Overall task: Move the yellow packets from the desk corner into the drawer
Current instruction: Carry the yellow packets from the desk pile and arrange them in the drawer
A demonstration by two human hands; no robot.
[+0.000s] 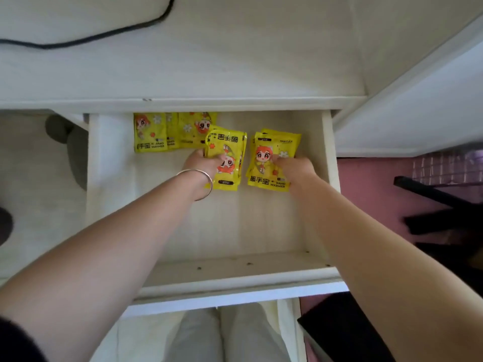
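The white drawer is pulled open below the desk top. Several yellow hand-warmer packets lie inside it. One group of packets rests flat at the back left. My left hand, with a silver bangle on the wrist, grips a stack of yellow packets in the middle. My right hand holds a second stack of packets to the right, fingers on its face. Both stacks are low over the drawer floor; whether they touch it I cannot tell.
The white desk top carries a black cable at the back left. A dark chair frame stands on the pink floor at the right. My legs are under the drawer front.
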